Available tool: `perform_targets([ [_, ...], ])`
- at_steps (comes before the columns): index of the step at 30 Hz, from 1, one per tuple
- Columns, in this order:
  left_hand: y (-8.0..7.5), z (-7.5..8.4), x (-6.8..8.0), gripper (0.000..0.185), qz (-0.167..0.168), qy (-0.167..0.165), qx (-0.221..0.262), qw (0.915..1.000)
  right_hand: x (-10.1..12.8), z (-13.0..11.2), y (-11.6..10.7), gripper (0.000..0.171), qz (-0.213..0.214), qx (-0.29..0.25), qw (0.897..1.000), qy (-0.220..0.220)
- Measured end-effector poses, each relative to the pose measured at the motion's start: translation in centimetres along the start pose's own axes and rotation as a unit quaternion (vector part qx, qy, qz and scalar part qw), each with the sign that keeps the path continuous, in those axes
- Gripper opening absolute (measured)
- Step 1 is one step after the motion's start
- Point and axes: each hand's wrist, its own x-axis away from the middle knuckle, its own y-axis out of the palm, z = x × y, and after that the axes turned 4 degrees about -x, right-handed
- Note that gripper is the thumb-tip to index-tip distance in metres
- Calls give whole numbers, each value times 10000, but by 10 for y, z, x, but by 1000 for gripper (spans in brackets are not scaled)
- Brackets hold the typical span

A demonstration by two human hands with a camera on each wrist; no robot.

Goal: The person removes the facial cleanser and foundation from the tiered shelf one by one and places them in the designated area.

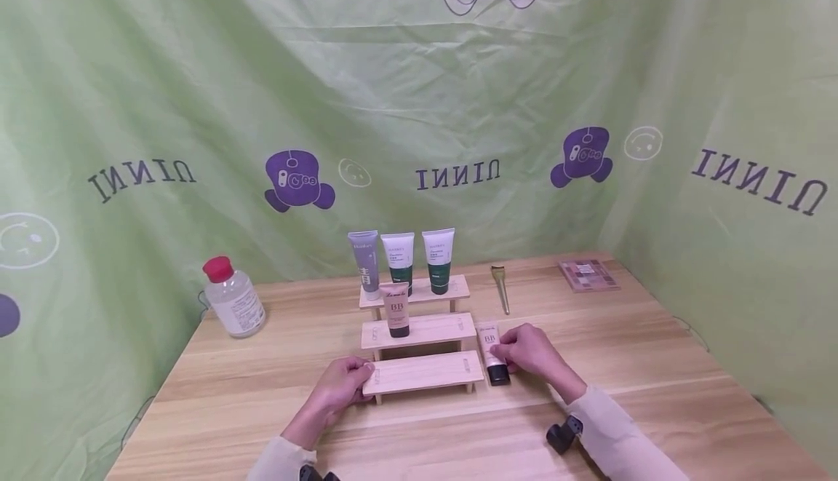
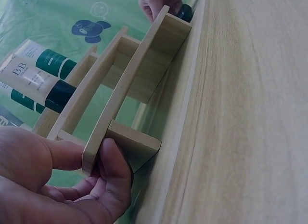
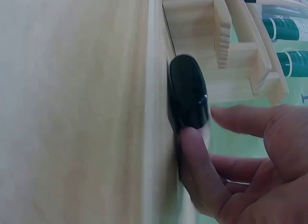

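Observation:
A three-step wooden stand (image 1: 422,372) sits mid-table. My left hand (image 1: 365,377) pinches the left end of its lowest step; in the left wrist view the thumb and fingers (image 2: 94,156) clamp that board's end (image 2: 139,74). A beige BB tube (image 1: 489,343) with a black cap (image 3: 187,96) lies on the table just right of the stand. My right hand (image 1: 509,356) holds it, thumb against the cap and fingers curled on the far side (image 3: 204,130). Another BB tube (image 1: 396,311) stands cap down on the middle step. A grey tube (image 1: 364,259) and two white-green tubes (image 1: 398,259) stand on the top step.
A clear bottle with a red cap (image 1: 234,299) stands at the back left. A makeup brush (image 1: 500,284) and an eyeshadow palette (image 1: 588,275) lie at the back right. Green printed cloth walls the wooden table (image 1: 655,394) on three sides.

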Motion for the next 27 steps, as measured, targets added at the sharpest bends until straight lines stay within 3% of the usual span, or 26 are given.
perform_targets([
  [4,0,1,1,34,-54,39,-28,10000,-2,-11,-14,21,291,459,9975,-445],
  [8,0,2,2,35,-71,19,-42,10000,-1,-47,-20,29,897,208,9807,-1726],
  [10,0,3,2,35,-27,10,-57,10000,0,-71,-14,34,852,-149,9672,-2387],
  [13,-2,4,2,34,48,37,-63,10000,0,-102,6,40,331,-667,9496,-3045],
  [18,-2,2,3,34,-8,66,-42,10000,-2,-122,46,42,-121,-1192,9345,-3351],
  [22,-1,1,3,34,-74,105,18,9999,-4,-124,66,39,68,-1484,9275,-3431],
  [27,-1,0,2,33,-51,117,31,9999,-8,-124,77,33,214,-1625,9266,-3384],
])
